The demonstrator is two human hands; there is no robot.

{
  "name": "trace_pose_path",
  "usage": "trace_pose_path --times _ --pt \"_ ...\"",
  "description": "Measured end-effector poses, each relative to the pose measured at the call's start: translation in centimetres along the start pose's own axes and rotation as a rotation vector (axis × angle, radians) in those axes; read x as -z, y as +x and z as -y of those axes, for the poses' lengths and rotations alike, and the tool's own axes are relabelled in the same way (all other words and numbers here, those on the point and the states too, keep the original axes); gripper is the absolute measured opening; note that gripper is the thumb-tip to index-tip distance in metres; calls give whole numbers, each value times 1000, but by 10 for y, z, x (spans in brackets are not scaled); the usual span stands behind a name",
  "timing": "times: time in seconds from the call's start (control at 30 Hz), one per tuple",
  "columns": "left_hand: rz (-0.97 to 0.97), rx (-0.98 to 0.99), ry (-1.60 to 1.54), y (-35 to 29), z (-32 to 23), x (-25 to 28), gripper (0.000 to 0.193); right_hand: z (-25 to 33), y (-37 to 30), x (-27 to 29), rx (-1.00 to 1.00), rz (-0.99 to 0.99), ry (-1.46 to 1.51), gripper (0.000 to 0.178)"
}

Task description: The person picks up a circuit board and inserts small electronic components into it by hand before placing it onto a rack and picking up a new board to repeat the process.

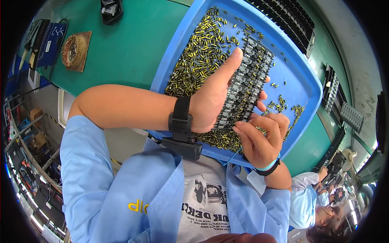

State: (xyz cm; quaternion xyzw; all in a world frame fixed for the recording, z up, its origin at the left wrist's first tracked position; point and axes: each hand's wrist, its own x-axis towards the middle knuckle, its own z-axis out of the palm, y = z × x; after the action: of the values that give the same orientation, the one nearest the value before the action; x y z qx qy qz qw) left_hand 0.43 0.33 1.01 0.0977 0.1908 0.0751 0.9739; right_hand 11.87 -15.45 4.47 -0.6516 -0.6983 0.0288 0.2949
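Note:
My left hand (216,91) is wrapped round a long panel of small circuit boards (248,79), its thumb on the near face and its fingertips showing past the right edge. The panel is held at a slant above a blue plastic tray (165,69). Many small black-and-yellow capacitors (202,52) with thin leads lie heaped in the tray, mostly on its left side. At the panel's lower end my right hand (263,137) is closed in a pinch, thumb and forefinger touching the board edge. Whatever lies between those fingertips is too small to make out.
A green bench (121,52) carries the tray. On its left stand a blue soldering station (52,42) and a round tin on a brown board (75,52). Black racks (289,20) line the far right. More board panels (351,116) lie at right, with a co-worker (304,198) beyond.

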Motion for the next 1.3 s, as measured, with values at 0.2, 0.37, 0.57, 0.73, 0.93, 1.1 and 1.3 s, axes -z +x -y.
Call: trace_pose_path --times 0.2,0.37,0.57,0.73,0.93,1.1,1.3 --pt "-5 3 13 1 -1 -1 87 0 0 -1 38 -16 -37 31" --pt "-9 0 18 0 -2 -1 86 -3 -2 -4 61 -37 -59 34" --pt "-7 2 20 0 -1 -2 87 -3 -3 -6 63 -51 -58 36" --pt "-2 1 30 0 -1 0 87 -3 -3 -6 48 -45 -36 36" --pt "11 8 22 0 -1 0 86 -2 -4 -6 53 -59 -59 35" --pt "3 -5 35 0 -1 -1 86 0 -2 -6 60 -51 -83 34" --pt "-23 3 28 0 0 -1 86 6 0 -8 67 -51 -128 32"
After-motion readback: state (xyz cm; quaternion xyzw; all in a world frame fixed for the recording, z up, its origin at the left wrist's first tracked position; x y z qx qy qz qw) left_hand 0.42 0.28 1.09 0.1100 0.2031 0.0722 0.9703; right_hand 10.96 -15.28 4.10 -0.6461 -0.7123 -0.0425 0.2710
